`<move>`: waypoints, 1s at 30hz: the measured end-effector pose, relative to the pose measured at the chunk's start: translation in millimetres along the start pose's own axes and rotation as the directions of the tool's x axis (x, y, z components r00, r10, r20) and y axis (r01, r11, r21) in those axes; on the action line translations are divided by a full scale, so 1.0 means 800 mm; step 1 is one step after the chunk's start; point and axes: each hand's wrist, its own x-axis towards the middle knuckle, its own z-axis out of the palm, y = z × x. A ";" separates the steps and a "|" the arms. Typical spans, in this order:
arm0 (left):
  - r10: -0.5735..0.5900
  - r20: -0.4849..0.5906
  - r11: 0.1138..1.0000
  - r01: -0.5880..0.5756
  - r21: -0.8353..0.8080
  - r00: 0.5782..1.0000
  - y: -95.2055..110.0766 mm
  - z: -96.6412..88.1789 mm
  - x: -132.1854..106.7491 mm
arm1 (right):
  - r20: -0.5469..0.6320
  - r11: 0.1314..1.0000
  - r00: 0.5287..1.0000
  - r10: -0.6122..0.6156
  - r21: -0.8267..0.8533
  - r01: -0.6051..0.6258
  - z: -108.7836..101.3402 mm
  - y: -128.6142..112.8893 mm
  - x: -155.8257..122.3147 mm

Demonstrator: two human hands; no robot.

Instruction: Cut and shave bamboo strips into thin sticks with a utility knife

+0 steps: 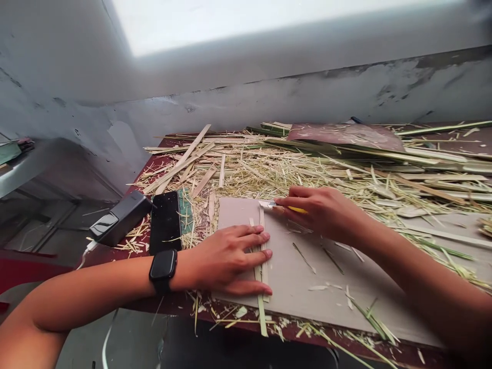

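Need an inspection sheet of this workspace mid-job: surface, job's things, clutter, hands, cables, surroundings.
Surface: dark red table, bearing a flat grey-beige board.
Job's things: thin pale flat strips; yellow-handled metal-bladed knife, blade at one strip's upper end.
Clutter: loose straw-coloured shavings; black rectangular phone.
Hands: left hand spread across the strips; right hand gripping the knife.
Cables: white cable at dark box-shaped device.
Surroundings: stained grey wall.

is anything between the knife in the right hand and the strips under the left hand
Nothing visible: the knife in the right hand has its blade at the far end of one strip. Nearer the body, the left hand lies across both strips.
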 end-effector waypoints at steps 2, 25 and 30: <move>-0.004 -0.007 1.000 0.004 -0.003 1.000 -0.001 0.000 0.000 | 0.022 0.999 0.999 -0.036 0.029 0.035 -0.002 -0.006 0.001; -0.044 0.065 0.998 0.047 -0.043 0.997 -0.005 0.006 0.002 | 0.002 0.998 0.999 0.044 -0.047 -0.044 0.003 -0.031 0.016; -0.054 0.017 0.999 0.054 -0.008 0.998 -0.010 0.008 0.002 | 0.029 0.990 0.992 0.119 -0.076 -0.117 0.002 -0.037 0.023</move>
